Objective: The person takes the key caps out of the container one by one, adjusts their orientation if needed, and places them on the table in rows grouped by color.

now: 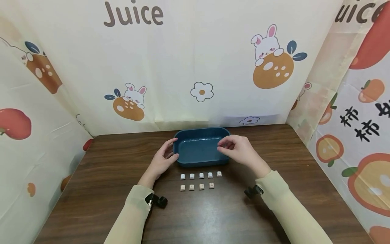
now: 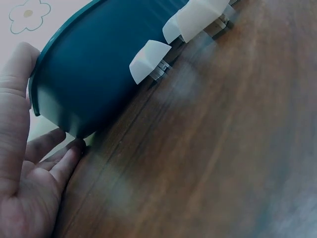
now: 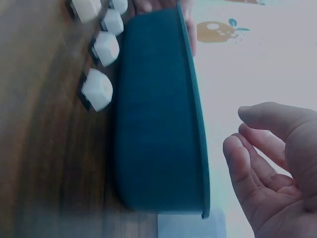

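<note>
A dark blue rectangular tray (image 1: 201, 164) stands near the back of the table, with nothing seen inside it. My left hand (image 1: 162, 160) is at its left end, and in the left wrist view the thumb (image 2: 16, 89) lies along the rim while the fingers reach the base. Over the tray's right end hovers my right hand (image 1: 240, 150), loosely bent; the right wrist view shows a gap between thumb and fingers, holding nothing. In front of the tray sit two rows of small keycaps, white ones (image 1: 201, 175) behind and cream ones (image 1: 201, 186) nearer me.
The brown wood table (image 1: 115, 189) extends around the tray. A printed cloth (image 1: 182, 61) with rabbits and fruit hangs behind it and along both sides. Small black cameras (image 1: 159, 202) are strapped at both wrists.
</note>
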A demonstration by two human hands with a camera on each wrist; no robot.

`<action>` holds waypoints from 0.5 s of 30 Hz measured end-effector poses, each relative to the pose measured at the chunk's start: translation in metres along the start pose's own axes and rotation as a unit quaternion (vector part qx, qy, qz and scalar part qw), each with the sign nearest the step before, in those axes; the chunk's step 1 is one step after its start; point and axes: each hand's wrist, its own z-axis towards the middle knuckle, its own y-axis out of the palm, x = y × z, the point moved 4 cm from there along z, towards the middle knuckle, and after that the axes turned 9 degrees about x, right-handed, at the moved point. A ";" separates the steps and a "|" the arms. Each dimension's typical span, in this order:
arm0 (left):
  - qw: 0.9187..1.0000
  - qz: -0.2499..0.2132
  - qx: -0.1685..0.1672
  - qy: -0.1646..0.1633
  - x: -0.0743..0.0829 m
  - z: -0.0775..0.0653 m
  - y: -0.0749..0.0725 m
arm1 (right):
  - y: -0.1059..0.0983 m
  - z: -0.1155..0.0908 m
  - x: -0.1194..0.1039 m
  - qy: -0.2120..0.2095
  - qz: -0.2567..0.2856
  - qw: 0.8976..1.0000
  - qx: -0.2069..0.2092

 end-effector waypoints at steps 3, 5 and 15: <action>1.000 -0.009 0.001 0.001 0.001 -0.001 0.000 | 0.003 0.010 0.005 0.011 -0.007 1.000 -0.014; 1.000 -0.013 0.001 0.001 0.002 -0.001 0.001 | 0.006 0.015 0.008 0.019 -0.008 1.000 -0.024; 1.000 -0.010 0.015 0.014 -0.001 -0.002 -0.001 | 0.018 0.026 0.012 0.021 -0.003 0.998 -0.060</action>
